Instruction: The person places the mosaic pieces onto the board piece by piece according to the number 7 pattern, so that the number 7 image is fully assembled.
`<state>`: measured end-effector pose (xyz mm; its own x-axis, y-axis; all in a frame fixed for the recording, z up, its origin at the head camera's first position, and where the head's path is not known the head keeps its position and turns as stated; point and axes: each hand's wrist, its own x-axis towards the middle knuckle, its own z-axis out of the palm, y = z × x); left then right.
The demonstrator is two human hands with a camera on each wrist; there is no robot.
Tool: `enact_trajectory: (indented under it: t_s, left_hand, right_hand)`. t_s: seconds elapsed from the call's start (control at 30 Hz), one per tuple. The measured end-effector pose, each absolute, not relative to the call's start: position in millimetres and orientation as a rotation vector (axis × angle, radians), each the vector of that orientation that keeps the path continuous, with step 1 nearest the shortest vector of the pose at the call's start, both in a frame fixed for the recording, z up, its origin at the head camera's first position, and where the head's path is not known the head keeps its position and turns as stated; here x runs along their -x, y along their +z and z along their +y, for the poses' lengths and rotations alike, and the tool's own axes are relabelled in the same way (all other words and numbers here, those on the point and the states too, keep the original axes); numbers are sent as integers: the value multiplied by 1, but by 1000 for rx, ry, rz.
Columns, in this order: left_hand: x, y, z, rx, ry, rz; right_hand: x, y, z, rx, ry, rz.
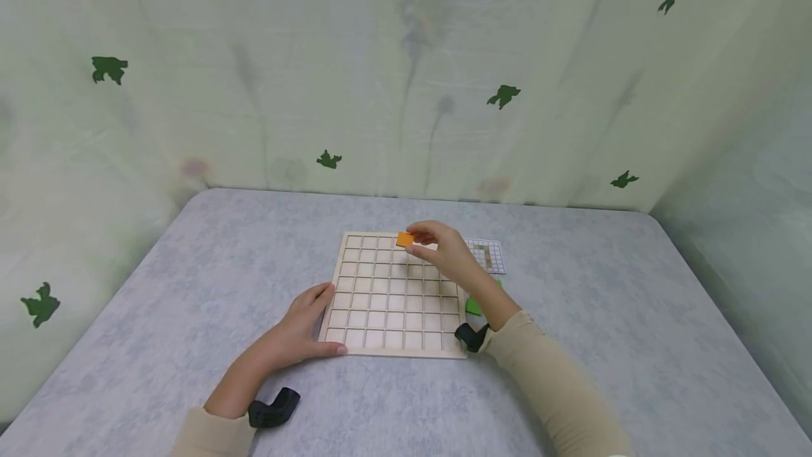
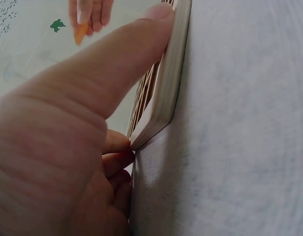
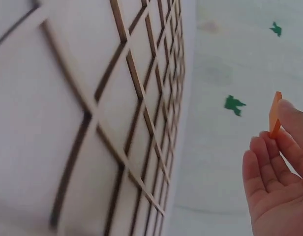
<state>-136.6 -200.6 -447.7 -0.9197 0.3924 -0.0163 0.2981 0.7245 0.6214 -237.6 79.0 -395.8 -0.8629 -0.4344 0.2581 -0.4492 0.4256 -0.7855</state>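
A pale wooden grid board (image 1: 387, 302) lies on the table, its squares divided by thin raised strips. At its near left corner, my left hand (image 1: 298, 326) grips it, thumb (image 2: 117, 59) along the front edge and fingers at the left edge. Above the far part of the board, my right hand (image 1: 444, 252) pinches a small, thin orange square tile (image 1: 404, 239) between thumb and fingertips. In the right wrist view, the orange tile (image 3: 275, 115) stands nearly edge-on, apart from the grid, with the other fingers loosely bent below it.
Right of the board lies a printed grid card (image 1: 495, 256) with coloured squares, partly hidden by the right hand. Green pieces (image 1: 473, 307) sit beside the board's right edge, half behind the right wrist. A pale curtain (image 1: 355, 76) with dark green bird shapes rises behind the table.
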Motion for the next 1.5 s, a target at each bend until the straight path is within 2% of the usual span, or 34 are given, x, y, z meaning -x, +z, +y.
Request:
enact_trajectory:
  t_s: [0.3,0.47,0.67,1.1,1.5]
  left_hand:
    - [136,-446,-199,-532,960,2776]
    - [136,-446,-198,-524,971,2767]
    - [136,-445,-198,-542,985,2764]
    - [137,-445,-198,-534,965,2778]
    - [136,-446,-198,-535,976,2772]
  right_hand:
    - [257,-415,47,-702,1605,-2803]
    - [264,-423,41,-642,1532,-2906]
    - [267,-428,37,-758,1303,-2971]
    - [264,-423,31,-727,1158,-3093]
    - [256,-400,64,-817,1457,-2889]
